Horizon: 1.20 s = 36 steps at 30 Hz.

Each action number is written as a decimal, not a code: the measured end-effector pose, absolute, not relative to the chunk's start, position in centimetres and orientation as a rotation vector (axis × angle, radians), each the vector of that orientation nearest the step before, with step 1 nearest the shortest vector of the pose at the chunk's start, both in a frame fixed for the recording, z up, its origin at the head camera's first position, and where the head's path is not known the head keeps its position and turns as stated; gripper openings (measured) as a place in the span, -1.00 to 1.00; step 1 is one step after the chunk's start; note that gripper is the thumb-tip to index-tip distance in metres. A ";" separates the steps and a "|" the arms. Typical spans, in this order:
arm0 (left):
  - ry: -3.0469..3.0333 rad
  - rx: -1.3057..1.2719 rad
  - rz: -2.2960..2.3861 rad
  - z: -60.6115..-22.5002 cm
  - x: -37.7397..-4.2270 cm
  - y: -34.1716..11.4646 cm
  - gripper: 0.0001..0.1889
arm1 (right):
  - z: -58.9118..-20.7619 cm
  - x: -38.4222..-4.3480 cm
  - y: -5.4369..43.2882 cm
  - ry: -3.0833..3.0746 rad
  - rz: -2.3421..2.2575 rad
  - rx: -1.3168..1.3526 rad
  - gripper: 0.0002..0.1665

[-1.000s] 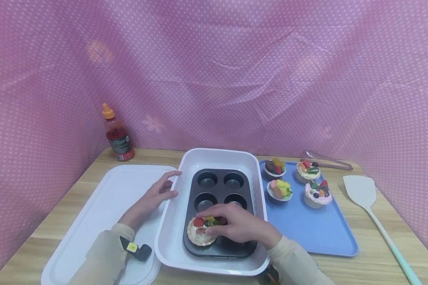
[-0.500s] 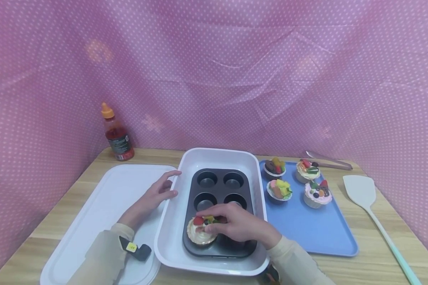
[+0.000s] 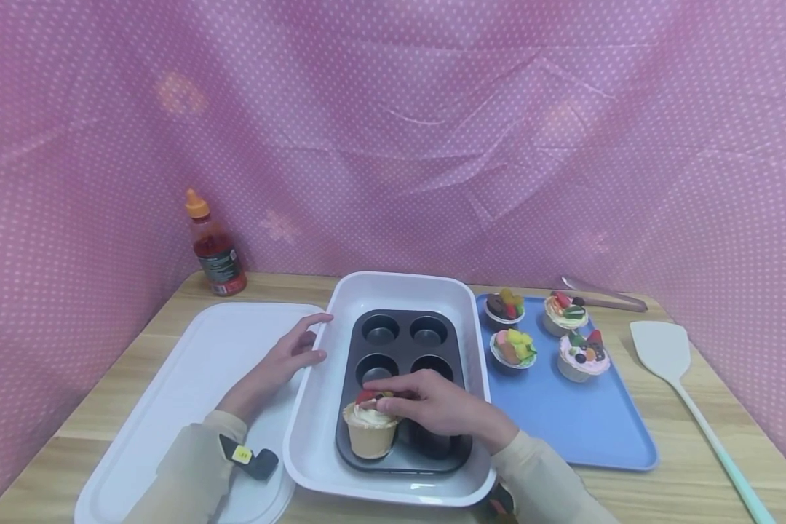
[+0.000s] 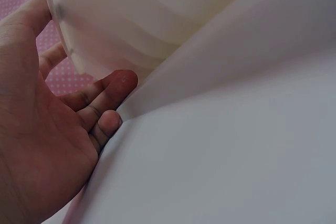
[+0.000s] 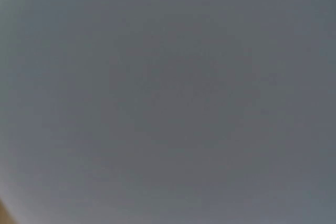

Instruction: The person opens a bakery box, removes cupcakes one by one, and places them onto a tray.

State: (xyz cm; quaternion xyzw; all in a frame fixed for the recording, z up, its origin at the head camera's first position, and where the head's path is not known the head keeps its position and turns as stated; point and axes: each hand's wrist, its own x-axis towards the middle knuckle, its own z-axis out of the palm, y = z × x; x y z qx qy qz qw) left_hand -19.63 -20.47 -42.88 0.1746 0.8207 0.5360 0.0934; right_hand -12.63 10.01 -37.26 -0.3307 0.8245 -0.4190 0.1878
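Observation:
In the head view, my right hand [image 3: 442, 404] pinches a cream-topped cupcake [image 3: 372, 438] by its fruit topping. The pale side of the cupcake's cup shows over the near left of the dark muffin tin [image 3: 402, 364], hiding the well there. That tin lies inside a white rectangular basin [image 3: 311, 437]. My left hand [image 3: 290, 362] touches the basin's left rim, thumb and index finger extended toward it. Close up in the left wrist view, fingertips of the left hand [image 4: 58, 114] rest against the basin's pale outer wall [image 4: 147, 30]. Only a grey blur fills the right wrist view.
A blue tray [image 3: 550, 429] with several cupcakes [image 3: 514, 349] stands right of the basin. Beyond it lie a spatula [image 3: 661, 353] and tongs [image 3: 605, 295]. A white lid-like board [image 3: 190, 393] extends under the left arm. A sauce bottle [image 3: 216, 251] stands at the back left.
The cupcake, earlier seen from above low in the near-left well, has come up and now shows its side. The right hand rose slightly with it. The left hand stayed in place.

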 end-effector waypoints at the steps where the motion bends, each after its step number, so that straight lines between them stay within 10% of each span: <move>1: 2.435 0.520 1.591 -42.9 -19.6 -20.5 -0.39 | -37.3 -12.6 10.0 2.321 -1.178 -0.931 -0.53; 36: 2.437 0.497 1.596 -42.8 -19.5 -20.3 -0.40 | -35.9 -12.4 10.7 2.341 -1.152 -1.020 -0.45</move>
